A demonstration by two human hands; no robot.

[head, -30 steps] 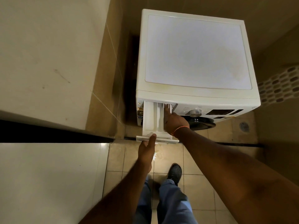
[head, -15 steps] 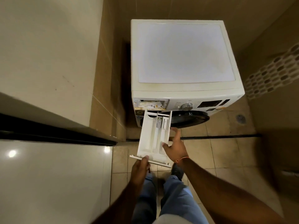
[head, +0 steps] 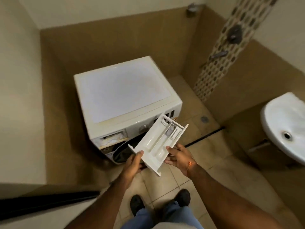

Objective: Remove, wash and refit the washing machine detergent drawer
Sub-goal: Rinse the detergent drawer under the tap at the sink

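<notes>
Sink [head: 280,123] newly visible; drawer [head: 158,142] swung right.

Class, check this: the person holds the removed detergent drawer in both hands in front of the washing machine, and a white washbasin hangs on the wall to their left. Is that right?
One thing is wrong: the head view shows the washbasin on the person's right, not left. The rest stands: the left hand and right hand hold the detergent drawer, out of the washing machine.

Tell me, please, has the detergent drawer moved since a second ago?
Yes. The detergent drawer has come out of the washing machine's slot and is now held clear of it.
</notes>
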